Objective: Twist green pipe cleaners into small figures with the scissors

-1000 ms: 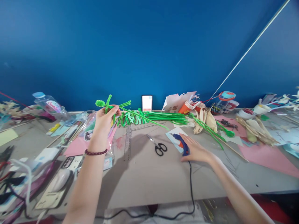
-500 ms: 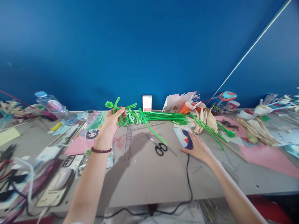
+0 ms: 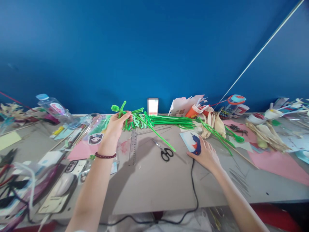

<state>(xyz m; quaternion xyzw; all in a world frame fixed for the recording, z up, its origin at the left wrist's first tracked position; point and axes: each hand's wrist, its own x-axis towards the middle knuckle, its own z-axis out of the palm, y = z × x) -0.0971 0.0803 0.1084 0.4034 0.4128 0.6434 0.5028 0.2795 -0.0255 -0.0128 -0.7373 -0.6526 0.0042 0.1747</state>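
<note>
My left hand (image 3: 120, 123) pinches a bent green pipe-cleaner piece (image 3: 120, 109) with loops and short ends at the top. One long green stem of it slants down to the right over the table. My right hand (image 3: 206, 153) is closed round a blue and orange glue gun (image 3: 196, 145), which rests by a pale card (image 3: 187, 140). A black cord (image 3: 193, 180) runs from it toward the table's front edge. Between my hands lie black-handled scissors (image 3: 166, 154) below the stem's tip. Behind them stretches a bundle of green pipe cleaners (image 3: 172, 121).
A clear ruler (image 3: 132, 148) lies left of the scissors. At the back stand a small screen (image 3: 153, 106), orange paper cups (image 3: 191, 111) and dried husks (image 3: 218, 125). A bottle (image 3: 54, 108) leans at left, with a mouse (image 3: 64, 184) nearer me. Pink paper (image 3: 277, 164) lies at right.
My left hand and the pipe-cleaner piece have shifted slightly right. My right hand has moved a little right with the glue gun, its fingers more curled round it.
</note>
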